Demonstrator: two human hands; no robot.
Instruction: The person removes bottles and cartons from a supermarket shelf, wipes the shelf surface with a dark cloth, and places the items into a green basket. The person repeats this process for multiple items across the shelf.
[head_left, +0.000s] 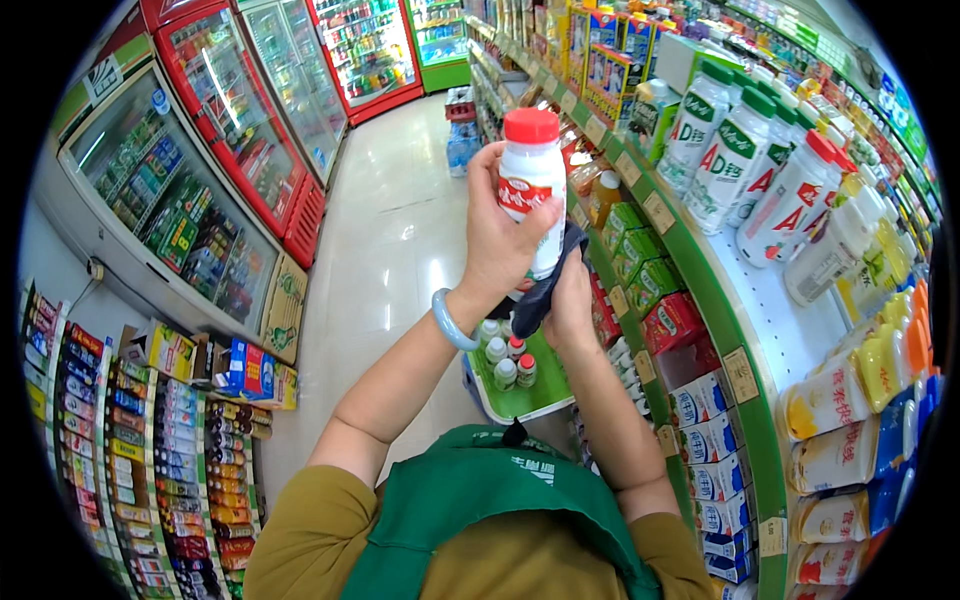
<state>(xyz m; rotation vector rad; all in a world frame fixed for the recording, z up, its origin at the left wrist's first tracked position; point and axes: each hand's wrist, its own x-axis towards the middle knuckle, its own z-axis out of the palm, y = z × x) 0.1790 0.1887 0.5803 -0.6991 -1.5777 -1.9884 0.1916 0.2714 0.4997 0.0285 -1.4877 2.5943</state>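
My left hand (504, 232) grips a white plastic drink bottle (529, 169) with a red cap, held upright and slightly tilted in front of me. In my right hand (571, 300) is a dark cloth (541, 296), pressed against the lower side of that bottle. Below my hands, a green tray (525, 406) carries several small bottles (505, 373) with white or red caps. On the shelf to the right stand large white bottles with green caps (729, 161) and a similar one with a red cap (789, 199).
A green-edged shelf (720, 300) runs along my right, with milk cartons (712, 442) lower down and yellow-labelled bottles (825, 405) on top. Glass-door fridges (232, 112) line the left. Snack racks (150, 465) and boxes (251, 367) stand lower left. Tiled floor (375, 195) lies between.
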